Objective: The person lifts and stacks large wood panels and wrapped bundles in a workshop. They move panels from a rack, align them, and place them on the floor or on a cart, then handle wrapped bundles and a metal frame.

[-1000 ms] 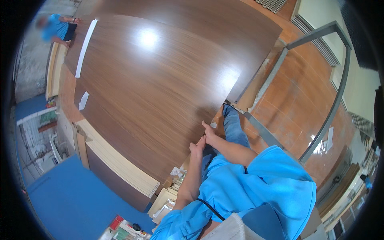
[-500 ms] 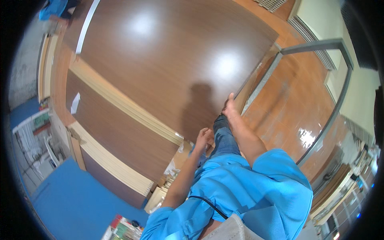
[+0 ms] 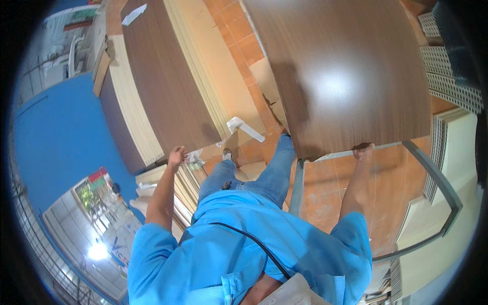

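Observation:
A large brown wood-grain panel [image 3: 356,66] lies at the upper right over a grey metal frame [image 3: 432,175]. My right hand [image 3: 363,151] grips its near edge, with the fingers curled at the edge. To the left, my left hand [image 3: 177,156] is held out by the near end of another brown panel [image 3: 170,76], its fingers loosely bent and slightly apart. Nothing shows in that hand; whether it touches the panel I cannot tell. Pale board edges [image 3: 195,66] run along that panel's right side.
Between the two panels my legs stand on orange floor tiles [image 3: 244,51], near a white strip [image 3: 246,128] and cardboard scraps [image 3: 264,81]. A blue surface [image 3: 56,132] spreads at the far left. Stacked pale boards [image 3: 450,147] line the right side. More boards [image 3: 185,195] lean beside my left forearm.
My view has turned, and the gripped panel now sits to the right, apart from the left stack. My hands have spread apart; the left has moved out to the other panel's near end.

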`<state>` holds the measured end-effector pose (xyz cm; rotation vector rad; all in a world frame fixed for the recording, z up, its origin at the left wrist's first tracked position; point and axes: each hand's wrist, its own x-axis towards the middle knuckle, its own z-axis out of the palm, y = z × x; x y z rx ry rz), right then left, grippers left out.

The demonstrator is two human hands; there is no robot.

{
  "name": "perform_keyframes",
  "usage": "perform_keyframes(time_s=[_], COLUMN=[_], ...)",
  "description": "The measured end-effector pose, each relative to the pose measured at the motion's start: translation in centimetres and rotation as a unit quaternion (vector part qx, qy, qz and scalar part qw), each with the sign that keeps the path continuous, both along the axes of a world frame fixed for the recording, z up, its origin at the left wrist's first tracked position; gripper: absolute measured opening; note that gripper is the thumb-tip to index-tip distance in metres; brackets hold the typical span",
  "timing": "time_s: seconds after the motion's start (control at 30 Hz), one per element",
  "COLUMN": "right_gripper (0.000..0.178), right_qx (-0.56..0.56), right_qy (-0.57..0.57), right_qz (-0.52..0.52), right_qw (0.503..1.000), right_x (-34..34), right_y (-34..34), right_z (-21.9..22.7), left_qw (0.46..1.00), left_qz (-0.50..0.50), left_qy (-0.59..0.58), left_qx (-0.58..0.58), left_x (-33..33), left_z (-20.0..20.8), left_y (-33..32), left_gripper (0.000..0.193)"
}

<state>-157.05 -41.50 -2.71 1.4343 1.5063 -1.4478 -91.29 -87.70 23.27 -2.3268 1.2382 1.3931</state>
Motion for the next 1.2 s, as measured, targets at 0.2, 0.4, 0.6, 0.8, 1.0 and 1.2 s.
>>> perform_keyframes(time_s=[0.2,0.4,0.6,0.8,1.0,1.2], right_gripper=[0.028,0.049,0.050,0.038,0.033,0.026], right_qx=[-0.160,-0.088,0.024,0.167,0.032,-0.039], right_qy=[-0.004,0.009,-0.058,0.031,0.070,0.133], right_qz=[0.038,0.012,0.178,0.428,0.565,0.689], right_qw=[0.986,0.996,0.982,0.888,0.821,0.712], right_x=[-0.8,-1.5,-4.0,-0.7,14.5,38.9], right_y=[2.0,0.8,1.2,-4.9,-20.4,-33.8], right_z=[-6.8,-9.2,-6.6,-1.9,5.6,9.6], left_qw=[0.986,0.971,0.972,0.969,0.947,0.965], left_qz=[0.043,0.119,0.156,0.212,0.298,0.174], left_qy=[-0.161,-0.199,-0.114,-0.023,0.077,0.189], left_qx=[0.022,0.061,0.132,0.121,0.089,-0.045], left_x=[6.9,8.4,7.4,11.0,20.5,33.9], left_z=[8.2,12.2,7.8,3.9,-5.0,-14.6], left_y=[3.8,11.3,17.1,20.7,26.7,34.0], left_gripper=[0.040,0.043,0.042,0.043,0.038,0.028])
